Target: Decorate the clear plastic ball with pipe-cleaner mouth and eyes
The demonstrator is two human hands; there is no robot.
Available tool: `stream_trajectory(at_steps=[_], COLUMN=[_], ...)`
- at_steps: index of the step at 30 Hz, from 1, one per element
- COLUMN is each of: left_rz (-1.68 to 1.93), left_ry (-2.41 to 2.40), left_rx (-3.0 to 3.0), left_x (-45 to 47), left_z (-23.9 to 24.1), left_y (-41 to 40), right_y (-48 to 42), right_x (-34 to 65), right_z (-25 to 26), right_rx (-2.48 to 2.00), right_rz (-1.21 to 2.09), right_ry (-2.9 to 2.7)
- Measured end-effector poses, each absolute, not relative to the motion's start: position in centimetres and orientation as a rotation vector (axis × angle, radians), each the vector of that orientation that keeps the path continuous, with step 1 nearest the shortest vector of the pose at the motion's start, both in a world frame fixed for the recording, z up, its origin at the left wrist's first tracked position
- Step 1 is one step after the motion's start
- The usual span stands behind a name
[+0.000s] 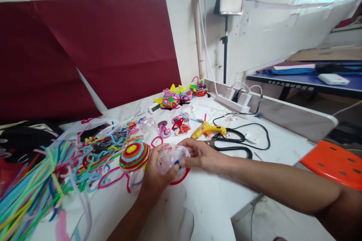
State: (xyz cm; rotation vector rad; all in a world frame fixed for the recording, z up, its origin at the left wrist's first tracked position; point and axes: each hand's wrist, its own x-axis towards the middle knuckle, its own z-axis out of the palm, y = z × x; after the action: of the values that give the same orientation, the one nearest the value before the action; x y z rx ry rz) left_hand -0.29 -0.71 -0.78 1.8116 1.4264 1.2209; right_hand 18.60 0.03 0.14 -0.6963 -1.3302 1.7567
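A clear plastic ball shell [171, 158], with bits of colour inside and a red strip [181, 180] along its lower edge, is gripped by my left hand [157, 177], its fingers and thumb closed round the shell. My right hand [199, 154] is closed at the shell's right side. A small blue piece [177, 162], which looks like pipe cleaner, sits between its fingertips and my left thumb. Just left of my hands lies a dome [134, 155] wound in striped pipe cleaner. Behind my right hand are black-handled scissors [232, 141] and a yellow glue gun [208, 130].
Loose pipe cleaners [36, 184] cover the table's left side. Decorated fish-like balls [171, 98] stand at the back near a small digital display [154, 108]. A power strip [233, 103] with cables runs along the raised right edge. An orange stool [336, 163] stands at right.
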Motion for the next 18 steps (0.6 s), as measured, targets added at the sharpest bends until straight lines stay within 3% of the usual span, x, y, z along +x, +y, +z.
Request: stream_trajectory(at_steps=[5, 12, 18], left_rz=[1.286, 1.289, 1.333], left_ry=[1.373, 1.381, 1.343], left_rx=[1.675, 1.475, 1.292], left_x=[-0.2, -0.7, -1.0], left_z=[-1.0, -0.5, 0.3], left_y=[-0.8, -0.9, -0.7], right_y=[0.6, 1.3, 2.1], right_x=[19.7, 25.5, 29.7], right_z=[1.1, 4.3, 3.2], right_rx=[-0.715, -1.038, -1.539], right_rz=[1.590, 0.676, 0.048], right_ry=[-1.512, -1.936, -2.299])
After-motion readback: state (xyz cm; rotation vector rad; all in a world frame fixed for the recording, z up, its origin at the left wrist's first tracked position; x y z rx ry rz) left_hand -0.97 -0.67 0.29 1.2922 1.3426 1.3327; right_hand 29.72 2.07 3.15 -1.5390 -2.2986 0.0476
